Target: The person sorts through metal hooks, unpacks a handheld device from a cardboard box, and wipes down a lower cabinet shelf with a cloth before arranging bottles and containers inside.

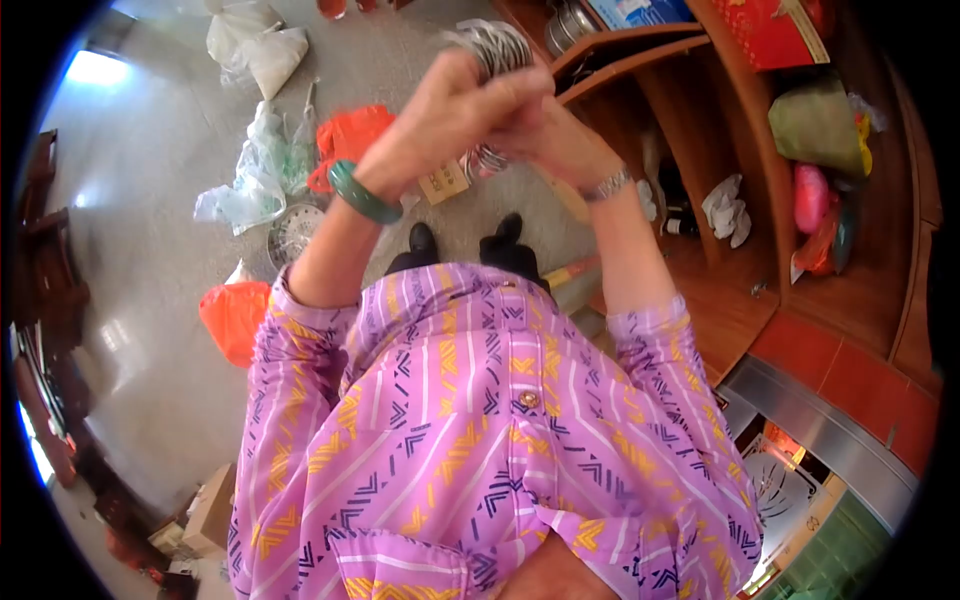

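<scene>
My left hand [435, 115], with a green bangle at its wrist, and my right hand [560, 140], with a metal watch strap, meet in front of me above the floor. Both are closed around a looped bundle of grey-and-white cord or wire [500, 48]. Its loops stick out above the left hand, and a smaller part shows below the joined fingers. Some fingers overlap and look slightly blurred, so the exact grip of each is partly hidden.
To the right stands a wooden cabinet [690, 130] with open compartments holding crumpled white paper [727, 210] and a green bag [820, 125]. On the floor lie an orange-red bag [350, 135], clear plastic bags [250, 175], a perforated metal strainer [297, 232] and a small cardboard box [442, 183].
</scene>
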`<control>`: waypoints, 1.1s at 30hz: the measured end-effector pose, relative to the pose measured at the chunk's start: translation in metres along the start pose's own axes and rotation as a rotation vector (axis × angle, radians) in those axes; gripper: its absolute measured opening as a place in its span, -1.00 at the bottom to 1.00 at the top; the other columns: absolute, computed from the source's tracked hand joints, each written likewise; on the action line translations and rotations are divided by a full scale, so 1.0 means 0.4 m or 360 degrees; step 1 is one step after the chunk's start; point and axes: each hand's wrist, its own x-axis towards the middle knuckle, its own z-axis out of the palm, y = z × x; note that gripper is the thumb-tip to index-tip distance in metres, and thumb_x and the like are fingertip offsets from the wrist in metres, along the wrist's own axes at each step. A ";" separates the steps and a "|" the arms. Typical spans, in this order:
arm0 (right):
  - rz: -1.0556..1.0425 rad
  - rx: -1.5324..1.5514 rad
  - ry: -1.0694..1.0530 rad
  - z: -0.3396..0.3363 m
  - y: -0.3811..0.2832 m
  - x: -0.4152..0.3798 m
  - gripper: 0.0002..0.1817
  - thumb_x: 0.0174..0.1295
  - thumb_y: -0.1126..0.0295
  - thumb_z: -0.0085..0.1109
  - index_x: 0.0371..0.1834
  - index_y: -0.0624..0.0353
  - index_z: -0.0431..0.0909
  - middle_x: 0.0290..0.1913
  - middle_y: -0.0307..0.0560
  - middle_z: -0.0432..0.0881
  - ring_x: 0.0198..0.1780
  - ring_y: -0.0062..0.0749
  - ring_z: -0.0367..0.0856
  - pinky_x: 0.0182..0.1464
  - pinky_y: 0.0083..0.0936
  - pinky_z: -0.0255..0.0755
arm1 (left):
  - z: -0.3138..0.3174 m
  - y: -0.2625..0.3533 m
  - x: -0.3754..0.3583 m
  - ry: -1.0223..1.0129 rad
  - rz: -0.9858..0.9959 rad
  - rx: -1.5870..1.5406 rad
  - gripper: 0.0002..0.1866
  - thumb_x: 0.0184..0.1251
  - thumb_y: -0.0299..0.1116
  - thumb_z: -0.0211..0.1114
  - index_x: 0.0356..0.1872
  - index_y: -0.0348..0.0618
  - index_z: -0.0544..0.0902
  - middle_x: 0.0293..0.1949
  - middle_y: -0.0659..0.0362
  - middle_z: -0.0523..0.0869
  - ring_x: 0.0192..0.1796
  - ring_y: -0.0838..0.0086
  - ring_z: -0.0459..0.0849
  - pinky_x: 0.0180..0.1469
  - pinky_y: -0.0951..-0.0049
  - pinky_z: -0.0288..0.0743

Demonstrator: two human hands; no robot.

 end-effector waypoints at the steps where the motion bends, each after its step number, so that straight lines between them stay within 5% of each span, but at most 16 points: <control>1: -0.0089 -0.0038 0.0163 -0.006 0.000 -0.002 -0.73 0.18 0.32 0.16 -0.15 0.27 0.53 -0.31 -0.19 0.61 -0.37 -0.56 0.58 -0.32 -0.66 0.50 | 0.000 -0.014 -0.002 -0.0043 -0.0049 -0.0008 -0.79 0.34 -0.29 0.13 -0.33 -0.25 0.55 -0.43 0.30 0.57 -0.40 0.71 0.49 -0.35 0.64 0.38; 4: -0.0100 0.0075 0.0425 -0.037 -0.038 -0.034 -0.73 0.24 0.31 0.08 -0.08 0.22 0.54 -0.27 -0.23 0.62 -0.25 -0.59 0.58 -0.25 -0.66 0.50 | 0.004 -0.041 -0.013 0.0005 -0.0048 0.0221 -0.80 0.32 -0.32 0.16 -0.30 -0.28 0.55 -0.42 0.31 0.58 -0.35 0.70 0.50 -0.33 0.59 0.39; 7: -0.0421 0.0049 0.0616 -0.044 -0.097 -0.050 -0.79 0.25 0.37 0.07 -0.14 0.22 0.59 -0.21 -0.15 0.64 -0.19 -0.58 0.60 -0.23 -0.68 0.49 | 0.025 -0.062 -0.014 0.0065 0.0238 0.0625 -0.78 0.20 -0.32 0.22 -0.39 -0.33 0.55 -0.59 0.13 0.53 -0.53 0.40 0.52 -0.47 0.41 0.37; 9: -0.0596 -0.0218 0.0606 -0.042 -0.138 -0.055 -0.83 0.20 0.44 0.12 -0.19 0.24 0.60 -0.23 -0.20 0.63 -0.23 -0.61 0.58 -0.25 -0.69 0.47 | 0.035 -0.066 -0.014 0.0106 0.0707 0.1067 -0.80 0.13 -0.37 0.23 -0.31 -0.30 0.54 -0.46 0.00 0.55 -0.37 0.12 0.55 -0.34 0.25 0.40; 10: -0.0593 -0.0222 0.0610 -0.039 -0.154 -0.057 -0.83 0.20 0.44 0.12 -0.19 0.24 0.60 -0.23 -0.20 0.63 -0.23 -0.61 0.58 -0.25 -0.69 0.47 | 0.037 -0.074 -0.016 0.0049 0.0672 0.1241 -0.78 0.09 -0.39 0.24 -0.26 -0.26 0.53 -0.31 0.00 0.59 -0.25 0.10 0.55 -0.23 0.19 0.39; 19: -0.0710 -0.0862 0.0455 -0.002 -0.196 -0.074 -0.91 0.01 0.58 0.25 -0.39 0.24 0.58 -0.31 -0.26 0.56 -0.34 -0.68 0.52 -0.35 -0.73 0.41 | 0.040 -0.089 -0.017 0.0001 0.0958 0.1579 -0.88 0.03 -0.47 0.25 -0.36 -0.15 0.55 -0.41 0.09 0.53 -0.34 0.18 0.49 -0.26 0.26 0.32; 33: -0.0747 -0.1261 0.0601 0.051 -0.215 -0.082 -0.91 -0.06 0.65 0.18 -0.48 0.30 0.48 -0.37 -0.18 0.52 -0.41 -0.57 0.51 -0.44 -0.69 0.38 | 0.047 -0.087 -0.028 0.0092 0.0765 0.1638 -0.83 -0.02 -0.50 0.17 -0.34 -0.23 0.51 -0.35 0.07 0.54 -0.21 0.19 0.51 -0.11 0.24 0.34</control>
